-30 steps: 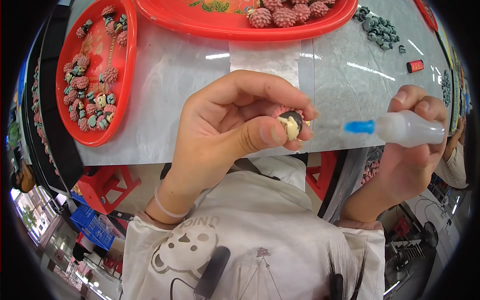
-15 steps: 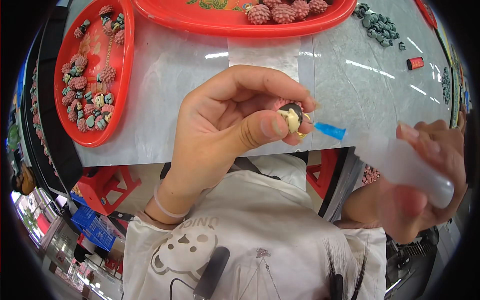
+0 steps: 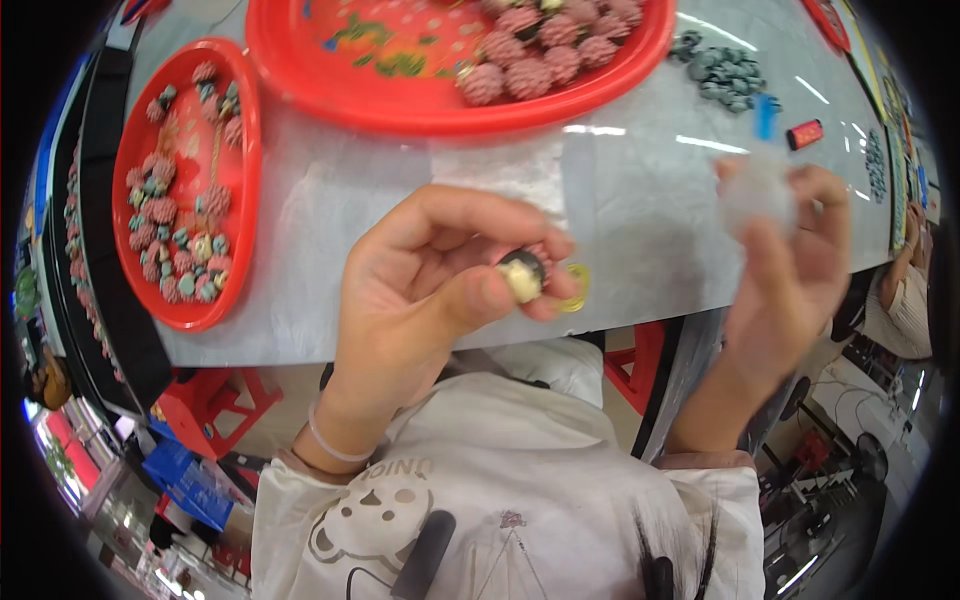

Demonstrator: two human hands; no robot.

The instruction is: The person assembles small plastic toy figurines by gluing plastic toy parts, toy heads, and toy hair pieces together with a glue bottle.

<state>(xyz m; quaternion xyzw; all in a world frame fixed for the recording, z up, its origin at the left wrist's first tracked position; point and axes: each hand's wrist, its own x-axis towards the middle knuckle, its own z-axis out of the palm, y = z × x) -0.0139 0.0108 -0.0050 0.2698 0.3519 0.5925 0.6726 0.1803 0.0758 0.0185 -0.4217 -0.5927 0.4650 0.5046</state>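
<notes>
Between the thumb and fingers of my left hand [image 3: 400, 270] is a small figurine [image 3: 522, 276] with a cream front, a dark band and a pink textured back. The fingers cover part of it. My right hand [image 3: 785, 290] is wrapped round a translucent white squeeze bottle [image 3: 757, 200], out to the right over the table. The bottle stands upright with its blue needle tip [image 3: 766, 117] pointing to the far side, apart from the figurine. Motion blurs this hand and the bottle. Close to my left fingertips shows a yellow ring-like piece [image 3: 576, 290].
A red oval tray [image 3: 252, 170] at the left holds several pink and grey-green figurines. The larger red tray [image 3: 440, 122] at the back carries pink textured pieces. Grey-green pieces [image 3: 725, 75] lie in a heap beyond a small red cylinder [image 3: 804, 134]. Another person's arm [image 3: 895, 280] appears far right.
My right hand has drawn the bottle away from the figurine and swung its tip from leftward to the far side. My left hand still holds the figurine. The whole view has shifted somewhat.
</notes>
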